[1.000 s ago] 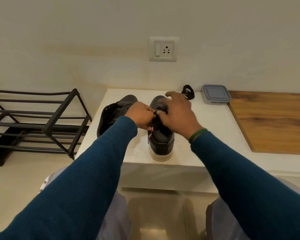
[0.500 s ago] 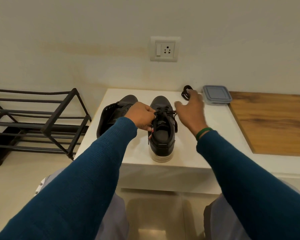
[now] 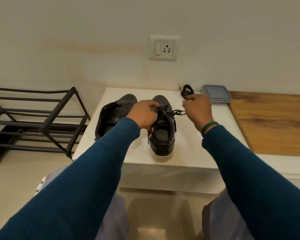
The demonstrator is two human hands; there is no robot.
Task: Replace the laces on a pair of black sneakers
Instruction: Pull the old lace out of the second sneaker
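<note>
Right hand (image 3: 197, 110) swung out rightward since half a second ago, and I see its fingers pinching the lace (image 3: 177, 112) out sideways. Left hand (image 3: 144, 114) curls round the sneaker (image 3: 162, 135) at its eyelets. It's mid white table (image 3: 206, 144), lengthwise front-to-back, toe toward the table's far edge.
</note>
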